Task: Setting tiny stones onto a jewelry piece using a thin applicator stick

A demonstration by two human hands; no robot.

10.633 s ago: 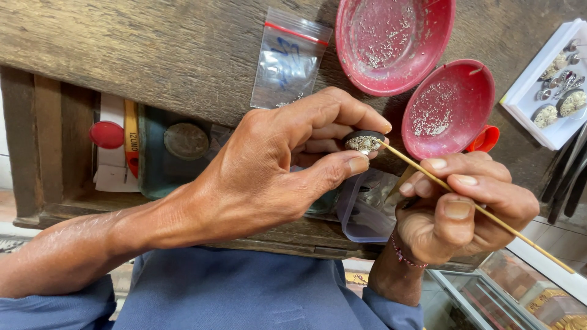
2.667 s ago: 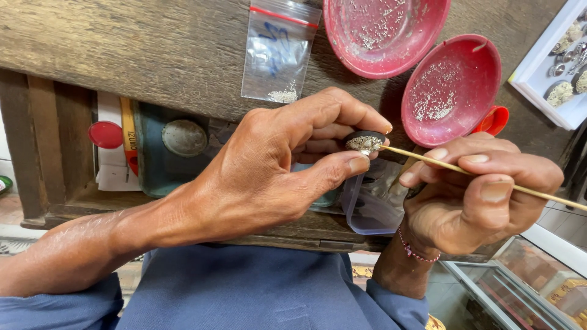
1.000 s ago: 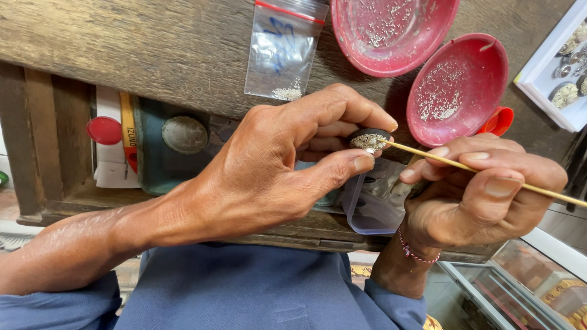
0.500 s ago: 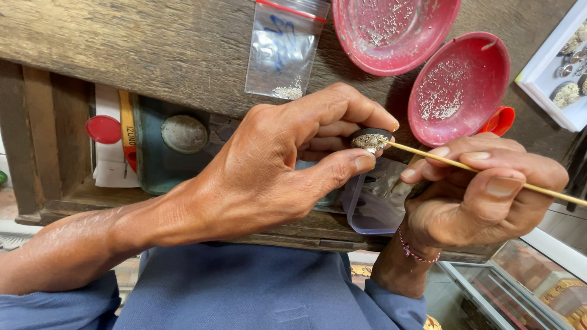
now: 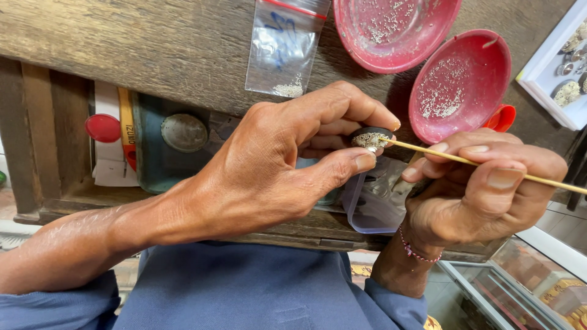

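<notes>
Left hand (image 5: pixel 275 165) pinches a small dark oval piece (image 5: pixel 370 138) between thumb and forefinger; its upper face is covered with tiny pale stones. The piece sits just below the nearer red dish (image 5: pixel 460 85), above the tabletop (image 5: pixel 153 43) edge. Right hand (image 5: pixel 483 189) is clenched around a thin wooden stick (image 5: pixel 483 165), whose tip touches the piece's top. A second red dish (image 5: pixel 394 27) lies up-left of the nearer dish, both dusted with pale grains. A clear zip bag (image 5: pixel 284 46) with a few grains lies left of the second dish. A white tray (image 5: pixel 556 67) of small items lies right of the nearer dish.
</notes>
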